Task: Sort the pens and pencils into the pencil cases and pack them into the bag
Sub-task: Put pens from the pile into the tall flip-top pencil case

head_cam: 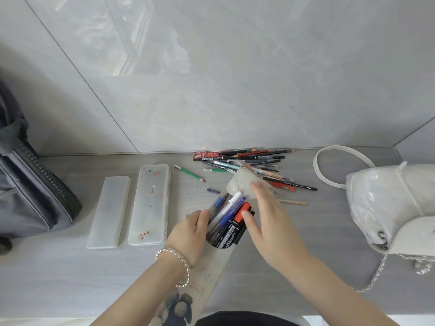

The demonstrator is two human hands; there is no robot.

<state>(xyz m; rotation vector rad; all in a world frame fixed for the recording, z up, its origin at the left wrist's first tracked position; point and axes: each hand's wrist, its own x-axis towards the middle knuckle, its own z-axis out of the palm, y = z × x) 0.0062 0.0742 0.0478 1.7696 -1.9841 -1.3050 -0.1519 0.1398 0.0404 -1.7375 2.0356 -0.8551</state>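
Observation:
A soft beige pencil pouch (213, 276) with a clear window lies slanted in front of me, holding several pens and markers (231, 218). My left hand (190, 234) grips the pouch's left side. My right hand (263, 212), fingers spread, rests over the pouch's snap flap (239, 182), thumb on a red-capped marker. A pile of loose pens and pencils (251, 163) lies behind by the wall. A green pencil (189, 172) lies apart to its left. Two frosted plastic pencil cases, a plain one (109, 211) and one with stickers (149, 203), lie shut on the left.
A dark grey bag (30, 184) with an open zipper stands at the far left. A white handbag (395, 203) with a strap and chain sits at the right. A wooden stick (294, 202) lies right of my hand. The tiled wall runs close behind.

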